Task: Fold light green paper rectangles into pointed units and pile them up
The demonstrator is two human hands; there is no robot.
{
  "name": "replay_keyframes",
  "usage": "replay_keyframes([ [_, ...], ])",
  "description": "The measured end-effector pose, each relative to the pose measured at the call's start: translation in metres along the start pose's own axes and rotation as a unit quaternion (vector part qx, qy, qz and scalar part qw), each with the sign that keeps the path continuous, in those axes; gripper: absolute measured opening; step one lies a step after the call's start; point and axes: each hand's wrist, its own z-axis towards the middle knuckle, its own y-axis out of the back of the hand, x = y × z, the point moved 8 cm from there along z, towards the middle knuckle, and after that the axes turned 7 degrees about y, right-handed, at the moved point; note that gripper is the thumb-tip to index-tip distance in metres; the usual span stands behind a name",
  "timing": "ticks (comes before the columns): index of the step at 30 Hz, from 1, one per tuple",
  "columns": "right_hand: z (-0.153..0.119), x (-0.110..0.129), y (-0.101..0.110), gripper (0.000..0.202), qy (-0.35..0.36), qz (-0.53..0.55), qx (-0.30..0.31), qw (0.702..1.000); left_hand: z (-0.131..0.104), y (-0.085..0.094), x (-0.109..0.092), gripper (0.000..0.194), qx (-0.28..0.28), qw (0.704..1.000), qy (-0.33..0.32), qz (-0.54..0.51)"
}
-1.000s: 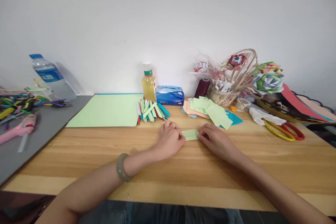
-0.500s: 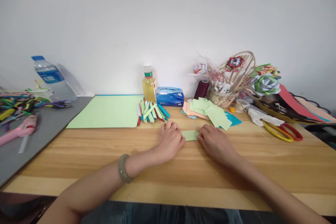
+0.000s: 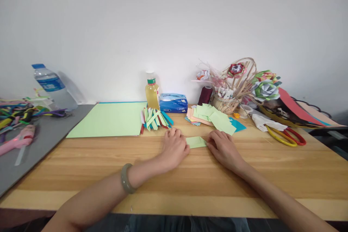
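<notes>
A small folded piece of light green paper (image 3: 197, 142) lies on the wooden table (image 3: 174, 188) between my hands. My left hand (image 3: 174, 148) has its curled fingers closed on the paper's left end, with a greenish bangle (image 3: 127, 178) round that wrist. At the right end, the thumb and fingers of my right hand (image 3: 223, 149) pinch the edge. Just behind are a stack of cut paper squares (image 3: 217, 116), green ones on top, and a heap of folded paper strips (image 3: 155, 119) in green, red and blue.
Large green sheets (image 3: 108, 120) lie at the back left. Behind stand a juice bottle (image 3: 152, 92), a tissue pack (image 3: 173, 103), a thread spool (image 3: 205, 96) and a basket of paper flowers (image 3: 225, 105). Scissors (image 3: 285, 136) lie right; a pink glue gun (image 3: 23, 138) and water bottle (image 3: 54, 85) are left.
The view has shifted slightly. My right hand sits a little farther from my left, and more of the folded green paper shows between them.
</notes>
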Motion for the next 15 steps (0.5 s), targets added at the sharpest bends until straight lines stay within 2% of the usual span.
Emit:
replay_keyframes([
  [3, 0.0, 0.017, 0.009, 0.018, 0.097, -0.024, -0.013, 0.995, 0.0, 0.001, 0.0, 0.013, -0.005, 1.0, 0.001, 0.003],
  [5, 0.0, 0.033, 0.012, 0.024, 0.172, -0.027, 0.007, 0.985, 0.0, 0.003, -0.001, 0.009, -0.011, 1.0, 0.001, 0.002],
  [7, 0.0, 0.043, 0.013, 0.024, 0.218, -0.025, 0.033, 0.975, 0.0, 0.005, -0.003, 0.006, -0.021, 1.0, -0.006, -0.011],
  [11, 0.001, 0.049, 0.015, 0.023, 0.248, -0.034, 0.061, 0.966, 0.001, 0.004, -0.014, 0.02, -0.026, 0.996, -0.075, -0.046],
  [15, -0.003, 0.05, 0.015, 0.023, 0.259, -0.044, 0.065, 0.963, -0.002, 0.001, -0.022, 0.014, -0.047, 0.988, -0.149, -0.009],
])
